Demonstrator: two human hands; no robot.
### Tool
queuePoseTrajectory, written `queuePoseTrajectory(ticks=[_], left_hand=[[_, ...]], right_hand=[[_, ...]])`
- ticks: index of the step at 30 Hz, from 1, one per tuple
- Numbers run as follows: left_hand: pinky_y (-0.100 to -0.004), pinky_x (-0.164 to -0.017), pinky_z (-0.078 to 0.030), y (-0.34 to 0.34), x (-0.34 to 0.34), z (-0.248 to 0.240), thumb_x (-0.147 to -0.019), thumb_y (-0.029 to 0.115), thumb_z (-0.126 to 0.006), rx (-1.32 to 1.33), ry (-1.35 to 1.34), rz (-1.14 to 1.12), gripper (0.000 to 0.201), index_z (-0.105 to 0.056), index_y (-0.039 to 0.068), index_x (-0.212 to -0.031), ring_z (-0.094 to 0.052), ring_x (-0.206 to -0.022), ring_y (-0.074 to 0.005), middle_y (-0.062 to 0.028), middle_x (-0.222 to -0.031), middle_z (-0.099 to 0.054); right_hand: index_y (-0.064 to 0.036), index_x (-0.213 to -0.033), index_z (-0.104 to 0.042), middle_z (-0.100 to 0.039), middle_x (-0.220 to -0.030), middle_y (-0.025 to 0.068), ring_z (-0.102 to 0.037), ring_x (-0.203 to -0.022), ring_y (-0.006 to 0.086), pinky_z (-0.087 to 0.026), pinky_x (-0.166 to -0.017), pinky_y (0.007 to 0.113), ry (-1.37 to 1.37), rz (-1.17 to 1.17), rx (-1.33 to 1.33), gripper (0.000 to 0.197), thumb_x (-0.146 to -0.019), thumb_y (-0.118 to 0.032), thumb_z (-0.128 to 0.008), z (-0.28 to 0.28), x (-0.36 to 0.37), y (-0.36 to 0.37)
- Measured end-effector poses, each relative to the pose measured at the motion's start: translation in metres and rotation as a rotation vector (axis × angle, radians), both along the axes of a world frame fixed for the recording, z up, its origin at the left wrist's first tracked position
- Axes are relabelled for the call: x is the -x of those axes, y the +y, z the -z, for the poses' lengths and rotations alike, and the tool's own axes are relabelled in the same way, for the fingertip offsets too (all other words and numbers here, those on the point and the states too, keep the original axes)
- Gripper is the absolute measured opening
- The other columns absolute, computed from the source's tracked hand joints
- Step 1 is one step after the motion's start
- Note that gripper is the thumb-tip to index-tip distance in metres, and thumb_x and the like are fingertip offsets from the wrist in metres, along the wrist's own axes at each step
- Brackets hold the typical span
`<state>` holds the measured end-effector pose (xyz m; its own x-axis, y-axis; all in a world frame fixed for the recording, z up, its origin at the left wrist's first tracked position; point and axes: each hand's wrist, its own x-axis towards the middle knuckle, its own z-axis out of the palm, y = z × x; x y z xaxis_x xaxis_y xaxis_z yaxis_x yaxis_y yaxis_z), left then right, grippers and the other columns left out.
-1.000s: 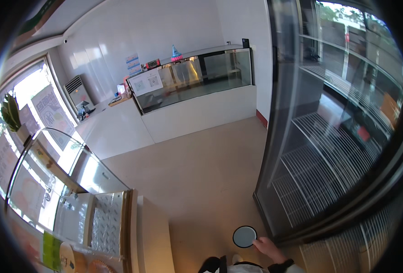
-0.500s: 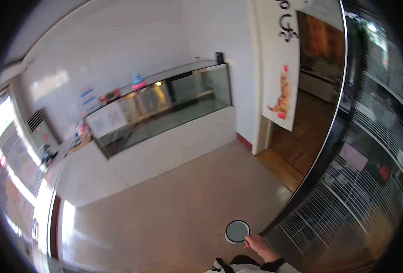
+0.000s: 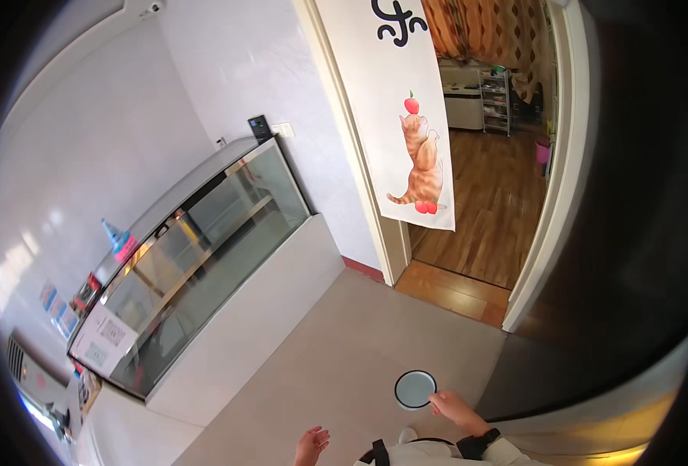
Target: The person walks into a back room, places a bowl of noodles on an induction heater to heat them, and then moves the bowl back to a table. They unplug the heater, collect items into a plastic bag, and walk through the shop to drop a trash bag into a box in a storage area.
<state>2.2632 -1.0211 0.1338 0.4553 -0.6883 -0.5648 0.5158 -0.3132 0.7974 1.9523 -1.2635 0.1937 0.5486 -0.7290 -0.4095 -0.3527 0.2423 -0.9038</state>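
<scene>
A round mug [image 3: 415,390] with a dark rim and a pale grey-blue inside is in my right hand [image 3: 451,407], low and right of centre. My fingers are closed at its right side, and they hide the part they grip. A dark band circles my right wrist. Lower and to the left, my left hand [image 3: 313,444] shows at the bottom edge, its fingers apart and nothing in it. Both hands are over the beige floor [image 3: 305,373].
On the left stands a glass display case [image 3: 204,256] on a white base. Ahead, a doorway with a wooden floor [image 3: 484,210] is partly covered by a white curtain [image 3: 425,101] bearing a cat picture. A dark glossy panel [image 3: 600,311] rises close on the right.
The view has turned right, toward the doorway; the wire shelves at the right are out of sight. My left hand has come into view. My right hand still holds the mug.
</scene>
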Motion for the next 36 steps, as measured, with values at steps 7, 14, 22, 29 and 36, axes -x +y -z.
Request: queuePoseTrajectory(ticks=[7, 14, 22, 29, 36], left_hand=[[-0.0279, -0.077, -0.041, -0.101, -0.098, 0.004, -0.087, 0.035, -0.036, -0.233, -0.160, 0.060, 0.040, -0.041, 0.008, -0.116, -0.051, -0.094, -0.0164, -0.0081, -0.104, -0.054], [-0.0258, -0.060, -0.044, -0.338, -0.139, -0.042, -0.080, 0.021, -0.044, -0.308, -0.210, 0.167, 0.028, -0.047, 0.003, -0.102, -0.056, -0.072, -0.0148, -0.0067, -0.082, -0.059], [-0.0257, -0.078, -0.039, -0.649, -0.075, -0.131, -0.087, 0.023, -0.039, 0.247, -0.186, 0.990, 0.031, -0.043, 0.005, -0.112, -0.050, -0.093, -0.0136, -0.0067, -0.102, -0.053], [-0.0279, -0.081, -0.039, -0.848, 0.060, -0.166, -0.086, 0.014, -0.040, 0.490, -0.100, 1.296, 0.035, -0.038, 0.004, -0.119, -0.050, -0.093, -0.0158, -0.0088, -0.105, -0.051], [-0.0288, -0.071, -0.044, -0.950, 0.010, -0.174, -0.084, 0.015, -0.044, 0.567, -0.155, 0.784, 0.065, -0.001, 0.020, -0.132, -0.052, -0.087, -0.0181, -0.0162, -0.115, -0.042]], right_hand=[[-0.0013, -0.059, -0.049, -0.049, -0.053, 0.0031, -0.048, -0.049, 0.0128, -0.038, -0.049, 0.025, -0.067, 0.251, -0.043, 0.028, -0.077, -0.022, -0.046, -0.012, -0.036, -0.112], [0.0013, -0.060, -0.050, -0.049, -0.053, 0.0033, -0.050, -0.050, 0.0130, -0.040, -0.047, 0.026, 0.048, 0.576, 0.006, 0.031, -0.079, -0.024, -0.048, -0.016, -0.046, -0.213], [0.0018, -0.062, -0.051, -0.049, -0.053, 0.0053, -0.049, -0.050, 0.0124, -0.039, -0.048, 0.025, 0.044, 0.877, -0.018, 0.030, -0.079, -0.023, -0.047, -0.024, -0.039, -0.313], [0.0033, -0.069, -0.053, -0.050, -0.058, 0.0050, -0.048, -0.053, 0.0122, -0.038, -0.050, 0.024, 0.040, 0.888, -0.064, 0.030, -0.079, -0.025, -0.049, -0.029, -0.003, -0.454], [0.0054, -0.081, -0.056, -0.054, -0.064, 0.0083, -0.050, -0.057, 0.0150, -0.041, -0.054, 0.027, 0.155, 0.666, -0.162, 0.033, -0.079, -0.027, -0.049, -0.030, 0.038, -0.614]])
